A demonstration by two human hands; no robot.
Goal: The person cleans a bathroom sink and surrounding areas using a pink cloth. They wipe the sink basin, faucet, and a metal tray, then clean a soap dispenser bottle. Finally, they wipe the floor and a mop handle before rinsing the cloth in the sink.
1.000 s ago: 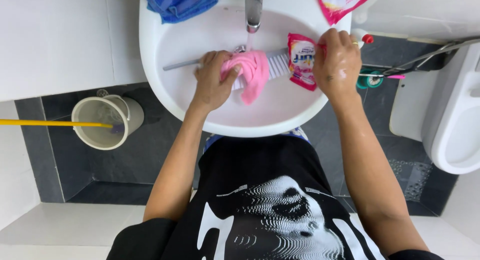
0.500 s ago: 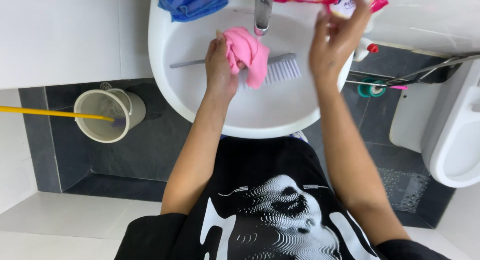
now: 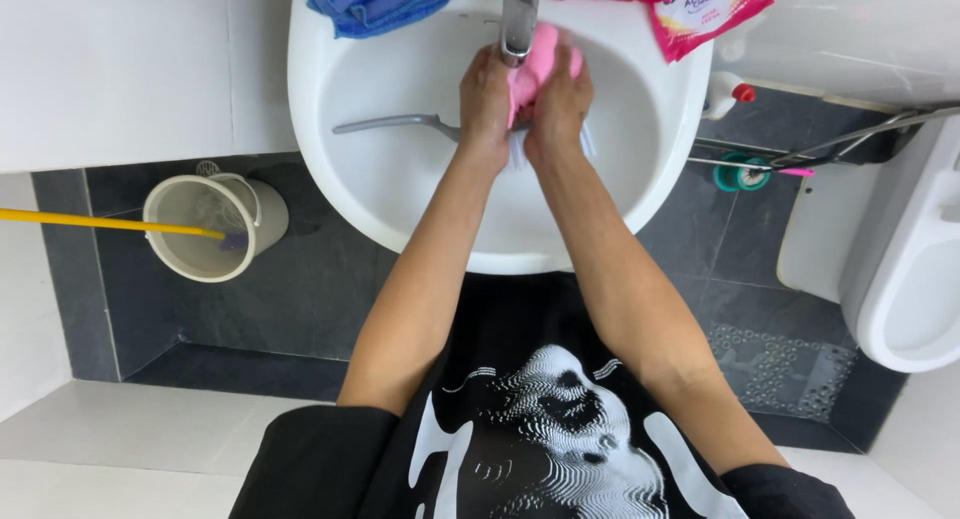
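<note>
Both hands meet over the white sink, just below the metal tap. My left hand and my right hand are closed together around a pink cloth, which sticks up between them toward the tap. A scrub brush with a grey handle lies in the basin; its bristle end is partly hidden under my hands. A pink detergent packet rests on the sink's back rim at the right.
A blue cloth lies on the sink's back left rim. A cream bucket with a yellow stick stands on the dark floor at left. A white toilet is at right, a small red-capped bottle beside the sink.
My right hand let go of the detergent packet, now on the rim, and joined the left on the pink cloth. Both hands lifted the cloth off the brush to under the tap.
</note>
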